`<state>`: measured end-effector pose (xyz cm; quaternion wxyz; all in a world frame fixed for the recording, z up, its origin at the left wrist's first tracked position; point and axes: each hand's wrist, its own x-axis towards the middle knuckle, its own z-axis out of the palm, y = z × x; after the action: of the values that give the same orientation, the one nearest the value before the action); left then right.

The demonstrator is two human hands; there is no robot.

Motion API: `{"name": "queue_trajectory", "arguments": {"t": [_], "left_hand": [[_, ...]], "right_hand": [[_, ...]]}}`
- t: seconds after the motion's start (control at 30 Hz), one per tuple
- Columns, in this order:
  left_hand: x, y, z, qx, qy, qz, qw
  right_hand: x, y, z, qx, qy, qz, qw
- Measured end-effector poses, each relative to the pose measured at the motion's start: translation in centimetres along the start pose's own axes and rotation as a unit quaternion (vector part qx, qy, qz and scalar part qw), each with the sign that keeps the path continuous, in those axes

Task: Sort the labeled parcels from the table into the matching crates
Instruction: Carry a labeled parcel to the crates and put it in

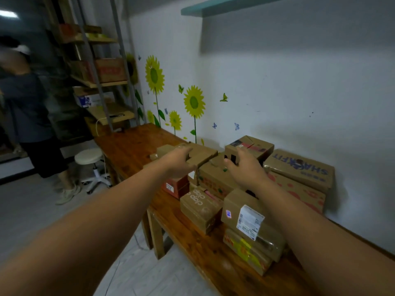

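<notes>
A flat brown cardboard parcel [203,155] lies on top of the stacked boxes at the far end of the long wooden table [128,146]. Just beside it stands a taller brown cardboard parcel with a dark label [254,147].

Left hand [179,162]: arm extended, fingers over the flat parcel's near edge. Whether they clamp it cannot be told.

Right hand [243,167]: arm extended, fingers spread and straight at the taller parcel's front face.

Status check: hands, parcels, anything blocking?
Left hand open over flat box, right hand open by tall box. Nothing gripped yet. Parcels packed tight on table; no crates in view.
</notes>
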<state>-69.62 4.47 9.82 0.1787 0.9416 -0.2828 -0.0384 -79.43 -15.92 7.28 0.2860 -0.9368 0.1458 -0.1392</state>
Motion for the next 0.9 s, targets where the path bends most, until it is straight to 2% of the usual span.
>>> {"name": "queue_trajectory", "arguments": {"t": [0.27, 0.53, 0.9], "left_hand": [[10.4, -2.9, 0.8, -0.005, -0.039, 0.080, 0.996], [22.3, -7.2, -0.3, -0.054, -0.088, 0.162, 0.981], [30.3, -8.5, 1.0, -0.114, -0.167, 0.247, 0.948]], "right_hand": [[6.7, 1.2, 1.7, -0.035, 0.028, 0.072, 0.996], [14.3, -0.2, 4.5, -0.052, 0.105, 0.178, 0.977], [16.8, -0.4, 5.8, -0.038, 0.162, 0.290, 0.942]]}}
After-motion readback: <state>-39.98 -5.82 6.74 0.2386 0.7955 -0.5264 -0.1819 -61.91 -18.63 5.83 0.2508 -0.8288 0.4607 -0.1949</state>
